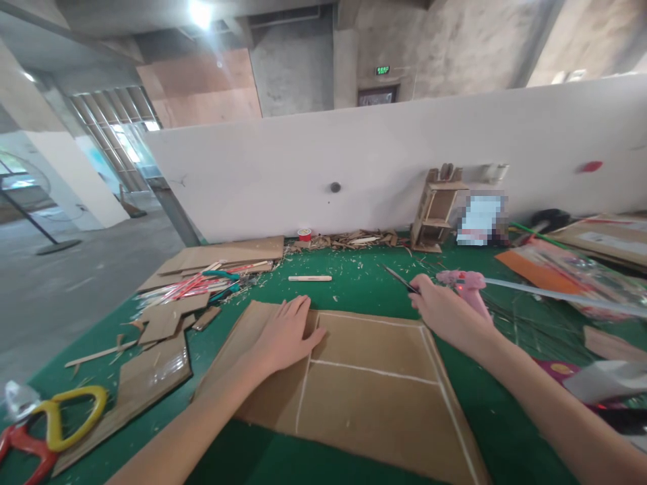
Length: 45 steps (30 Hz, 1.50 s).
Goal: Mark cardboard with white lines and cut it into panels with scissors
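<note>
A brown cardboard sheet [374, 411] with white drawn lines lies on the green tabletop in front of me. My left hand [286, 333] rests on its upper left part, palm down, fingers stretched out. Beyond the sheet's upper right corner, my right hand [429, 303] is closed round a knife [400, 277] with a thin blade. The blade points to the far left, off the cardboard; most of the handle is hidden in my fingers. Beside that hand lies a pink hot glue gun [468, 286]. A pale marker pen [310, 278] sits beyond the sheet.
Red-and-yellow-handled scissors [75, 421] lie at the left among cardboard scraps [151, 377]. Teal-handled pliers [222, 283] sit behind them. Along the white partition [283, 175] are wood scraps [354, 240], a small cardboard shelf [437, 209] and a blurred-out screen [480, 219]. Plastic packets [571, 273] crowd the right.
</note>
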Each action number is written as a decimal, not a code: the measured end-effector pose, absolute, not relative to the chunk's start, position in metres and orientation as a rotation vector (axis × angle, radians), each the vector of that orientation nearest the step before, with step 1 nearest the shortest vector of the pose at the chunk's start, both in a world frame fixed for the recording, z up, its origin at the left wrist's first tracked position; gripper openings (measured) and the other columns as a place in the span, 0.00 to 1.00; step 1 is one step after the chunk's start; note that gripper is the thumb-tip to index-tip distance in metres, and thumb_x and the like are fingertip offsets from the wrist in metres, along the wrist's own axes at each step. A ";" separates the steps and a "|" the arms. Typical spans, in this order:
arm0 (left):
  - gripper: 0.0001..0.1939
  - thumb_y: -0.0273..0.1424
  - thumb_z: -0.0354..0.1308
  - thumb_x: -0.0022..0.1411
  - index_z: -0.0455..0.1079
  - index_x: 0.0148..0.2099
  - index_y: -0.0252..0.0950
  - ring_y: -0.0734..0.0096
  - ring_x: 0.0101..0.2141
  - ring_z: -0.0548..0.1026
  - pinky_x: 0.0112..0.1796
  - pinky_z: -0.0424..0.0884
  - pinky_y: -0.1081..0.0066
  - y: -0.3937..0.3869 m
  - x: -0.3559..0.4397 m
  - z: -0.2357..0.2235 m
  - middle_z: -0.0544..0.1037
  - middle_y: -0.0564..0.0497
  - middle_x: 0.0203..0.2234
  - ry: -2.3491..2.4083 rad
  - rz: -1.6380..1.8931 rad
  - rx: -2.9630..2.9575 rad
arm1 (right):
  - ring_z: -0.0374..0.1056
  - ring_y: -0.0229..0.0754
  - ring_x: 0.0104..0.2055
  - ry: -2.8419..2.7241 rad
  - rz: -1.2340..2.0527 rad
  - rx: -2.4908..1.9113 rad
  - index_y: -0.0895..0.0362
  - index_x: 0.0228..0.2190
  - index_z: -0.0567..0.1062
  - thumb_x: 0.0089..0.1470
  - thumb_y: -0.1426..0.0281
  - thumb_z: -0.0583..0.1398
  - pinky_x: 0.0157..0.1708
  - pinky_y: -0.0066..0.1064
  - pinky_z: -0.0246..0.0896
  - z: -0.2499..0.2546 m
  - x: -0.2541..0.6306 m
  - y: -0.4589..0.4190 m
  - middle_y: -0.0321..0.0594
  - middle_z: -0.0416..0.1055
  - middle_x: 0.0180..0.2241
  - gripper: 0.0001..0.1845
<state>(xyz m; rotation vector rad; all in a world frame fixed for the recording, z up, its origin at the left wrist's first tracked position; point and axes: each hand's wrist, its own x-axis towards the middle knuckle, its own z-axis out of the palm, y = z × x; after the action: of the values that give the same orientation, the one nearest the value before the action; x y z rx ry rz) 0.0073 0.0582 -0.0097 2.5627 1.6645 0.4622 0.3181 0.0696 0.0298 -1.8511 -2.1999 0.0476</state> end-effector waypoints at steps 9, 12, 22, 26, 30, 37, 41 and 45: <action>0.39 0.57 0.42 0.57 0.55 0.62 0.36 0.51 0.59 0.57 0.55 0.56 0.55 0.068 0.014 -0.003 0.60 0.42 0.60 1.662 0.464 2.631 | 0.71 0.47 0.27 -2.432 -0.211 -1.879 0.54 0.32 0.66 0.61 0.56 0.47 0.22 0.28 0.44 0.047 0.278 0.057 0.39 0.73 0.25 0.17; 0.36 0.57 0.42 0.58 0.59 0.59 0.38 0.51 0.57 0.59 0.55 0.54 0.53 0.065 0.009 -0.002 0.64 0.44 0.57 1.696 0.449 2.669 | 0.72 0.46 0.29 -2.614 -0.158 -1.776 0.53 0.33 0.67 0.62 0.60 0.46 0.23 0.28 0.47 0.050 0.269 0.061 0.39 0.74 0.27 0.15; 0.31 0.56 0.43 0.59 0.60 0.60 0.48 0.55 0.54 0.62 0.52 0.56 0.54 0.069 0.007 0.006 0.67 0.48 0.54 1.645 0.394 2.689 | 0.73 0.46 0.37 -2.842 -0.091 -1.468 0.47 0.52 0.67 0.59 0.69 0.49 0.31 0.29 0.57 0.061 0.250 0.067 0.42 0.76 0.36 0.20; 0.30 0.55 0.42 0.60 0.61 0.59 0.49 0.54 0.55 0.61 0.52 0.55 0.53 0.074 0.000 0.007 0.66 0.48 0.55 1.638 0.359 2.691 | 0.73 0.45 0.36 -2.857 -0.130 -1.451 0.44 0.54 0.65 0.58 0.72 0.49 0.30 0.29 0.57 0.059 0.249 0.067 0.40 0.76 0.38 0.24; 0.31 0.55 0.41 0.60 0.61 0.60 0.49 0.52 0.57 0.58 0.54 0.51 0.50 0.079 -0.008 0.008 0.65 0.49 0.57 1.624 0.316 2.700 | 0.73 0.45 0.34 -2.880 -0.204 -1.444 0.42 0.57 0.61 0.56 0.75 0.49 0.27 0.28 0.57 0.056 0.247 0.068 0.38 0.77 0.36 0.29; 0.24 0.49 0.45 0.61 0.66 0.56 0.49 0.56 0.53 0.63 0.52 0.56 0.55 0.071 -0.004 0.023 0.68 0.50 0.53 1.570 0.325 2.731 | 0.74 0.46 0.34 -2.900 -0.269 -1.405 0.45 0.57 0.62 0.52 0.78 0.52 0.24 0.28 0.55 0.052 0.243 0.074 0.41 0.77 0.36 0.32; 0.22 0.48 0.46 0.62 0.66 0.55 0.49 0.58 0.51 0.65 0.51 0.58 0.57 0.068 -0.003 0.027 0.68 0.51 0.53 1.541 0.321 2.710 | 0.74 0.46 0.33 -2.901 -0.284 -1.399 0.44 0.57 0.61 0.55 0.76 0.51 0.24 0.28 0.55 0.052 0.244 0.075 0.40 0.77 0.35 0.29; 0.23 0.48 0.44 0.62 0.66 0.55 0.49 0.58 0.51 0.65 0.51 0.59 0.59 0.070 -0.004 0.025 0.68 0.51 0.53 1.517 0.318 2.707 | 0.74 0.46 0.34 -2.903 -0.304 -1.403 0.44 0.57 0.61 0.56 0.76 0.51 0.24 0.28 0.56 0.050 0.244 0.076 0.40 0.77 0.35 0.29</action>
<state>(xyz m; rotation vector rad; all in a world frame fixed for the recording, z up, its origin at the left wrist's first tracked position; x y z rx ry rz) -0.0037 0.0702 0.0252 2.7068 1.5171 0.3176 0.2436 0.0757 0.0496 -1.4033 -2.9027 -0.3038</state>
